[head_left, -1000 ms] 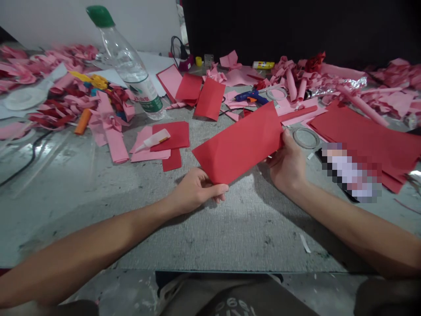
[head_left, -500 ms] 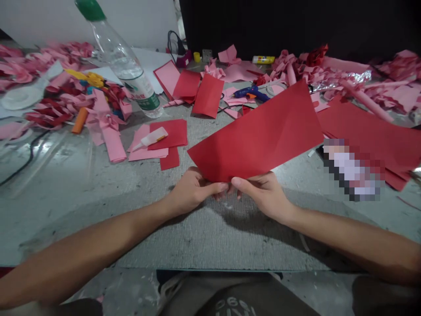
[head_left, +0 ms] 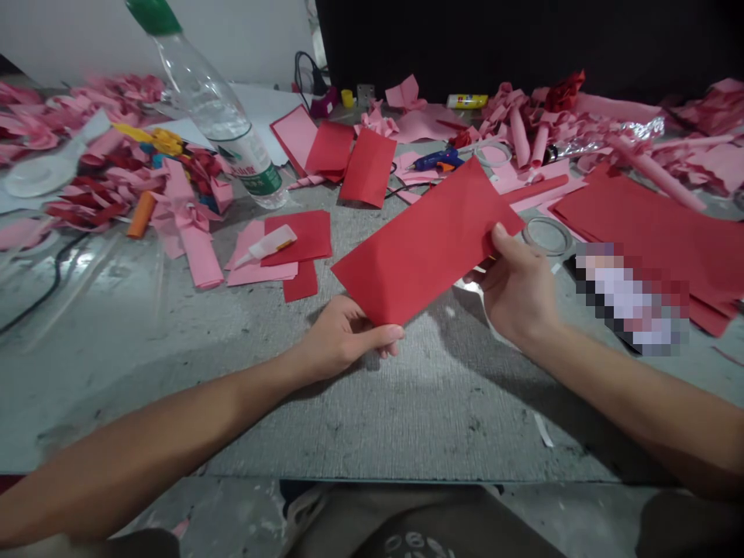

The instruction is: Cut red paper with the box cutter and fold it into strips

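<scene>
A strip of red paper [head_left: 427,244] is held up slantwise over the grey table. My left hand [head_left: 349,337] pinches its lower left corner, thumb in front and fingers behind. At the right end, my right hand [head_left: 517,291] grips the paper's edge with the thumb on top; most of its fingers are hidden beneath. To the left lie red and pink paper pieces [head_left: 311,232] with a small white glue tube [head_left: 273,244] resting on them. A stack of red paper [head_left: 668,240] lies beyond my right hand.
A clear bottle with a green cap [head_left: 249,155] stands at the back left. Behind the paper lie a blue glue gun [head_left: 435,160], a roll of tape [head_left: 546,235] and a yellow glue stick [head_left: 466,102]. A blurred-out phone-like object [head_left: 631,298] is at the right. Pink paper scraps [head_left: 191,225] cover the far side.
My right hand has slid from beside the left hand up and right to the paper's far end. The paper now looks shorter from my side; my left hand has stayed put.
</scene>
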Demonstrator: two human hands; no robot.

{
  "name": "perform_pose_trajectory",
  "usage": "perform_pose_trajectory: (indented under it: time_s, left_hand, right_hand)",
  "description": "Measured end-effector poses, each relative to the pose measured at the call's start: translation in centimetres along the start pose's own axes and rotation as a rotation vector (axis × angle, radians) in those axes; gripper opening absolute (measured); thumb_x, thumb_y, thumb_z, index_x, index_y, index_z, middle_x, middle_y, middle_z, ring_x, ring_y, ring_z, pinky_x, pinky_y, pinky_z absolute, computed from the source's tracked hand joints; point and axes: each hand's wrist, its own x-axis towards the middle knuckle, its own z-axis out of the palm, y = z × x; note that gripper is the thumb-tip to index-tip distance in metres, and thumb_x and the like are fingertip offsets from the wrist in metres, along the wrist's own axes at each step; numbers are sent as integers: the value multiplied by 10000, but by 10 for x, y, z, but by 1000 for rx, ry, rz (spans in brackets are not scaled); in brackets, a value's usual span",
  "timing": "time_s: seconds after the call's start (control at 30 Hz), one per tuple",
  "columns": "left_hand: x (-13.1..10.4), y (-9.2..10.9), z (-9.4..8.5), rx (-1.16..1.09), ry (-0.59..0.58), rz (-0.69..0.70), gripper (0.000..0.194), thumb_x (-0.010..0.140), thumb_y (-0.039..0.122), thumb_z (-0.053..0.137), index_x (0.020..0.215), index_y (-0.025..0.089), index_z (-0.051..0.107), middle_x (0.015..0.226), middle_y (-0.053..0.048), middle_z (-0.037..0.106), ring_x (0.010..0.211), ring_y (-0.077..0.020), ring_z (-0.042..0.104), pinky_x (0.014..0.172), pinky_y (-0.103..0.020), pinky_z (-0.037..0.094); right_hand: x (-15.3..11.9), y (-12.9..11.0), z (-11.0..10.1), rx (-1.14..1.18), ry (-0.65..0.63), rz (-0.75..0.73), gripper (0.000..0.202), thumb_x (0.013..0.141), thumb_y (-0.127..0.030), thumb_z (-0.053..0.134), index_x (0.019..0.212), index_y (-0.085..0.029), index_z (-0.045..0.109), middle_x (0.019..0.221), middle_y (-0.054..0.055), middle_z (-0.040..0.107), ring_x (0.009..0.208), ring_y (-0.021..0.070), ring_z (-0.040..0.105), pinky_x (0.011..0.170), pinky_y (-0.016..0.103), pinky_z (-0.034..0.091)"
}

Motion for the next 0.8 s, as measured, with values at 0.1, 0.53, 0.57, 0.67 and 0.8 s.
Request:
perform_pose_trajectory:
  time_s: [0.1, 0.53, 0.57, 0.67, 0.8]
  left_hand:
    - [0, 0, 0, 8, 12, 10, 267, 927, 349, 795, 736, 163, 780, 689, -35, 758, 629, -108, 675, 612, -221, 521]
    - [-2, 0, 0, 11, 13, 5, 266, 927, 360, 818, 751, 161, 810, 704, -43, 779, 636, -113, 690, 621, -214, 526]
    - [-2, -1, 0, 14, 15, 0, 268, 929, 367, 820, 756, 163, 815, 707, -46, 784, 633, -115, 691, 625, -218, 529]
    - [-1, -2, 1, 19, 30, 2, 265, 922, 384, 833, 765, 170, 821, 706, -49, 789, 635, -127, 698, 637, -233, 546]
    - [-1, -3, 4, 43, 39, 13, 262, 923, 384, 830, 760, 179, 816, 704, -45, 786, 637, -131, 695, 636, -239, 545]
  right_hand:
    - [9, 0, -3, 32, 50, 10, 247, 902, -446, 830, 776, -267, 715, 865, 32, 715, 749, 181, 650, 544, 306, 495]
    - [-23, 6, 8, -117, -135, -73, 357, 935, -568, 819, 747, -270, 761, 795, 1, 764, 744, 191, 699, 682, 337, 591]
    - [-30, 7, 10, -185, -248, -49, 365, 952, -560, 811, 738, -266, 776, 784, 2, 770, 741, 193, 708, 714, 348, 600]
    - [-46, 6, 16, -317, -663, 26, 305, 1021, -513, 753, 860, -272, 849, 861, 9, 812, 851, 215, 762, 853, 372, 613]
    - [-52, 6, 20, -326, -771, 15, 279, 1066, -473, 706, 937, -295, 879, 924, 6, 831, 912, 209, 771, 923, 381, 603]
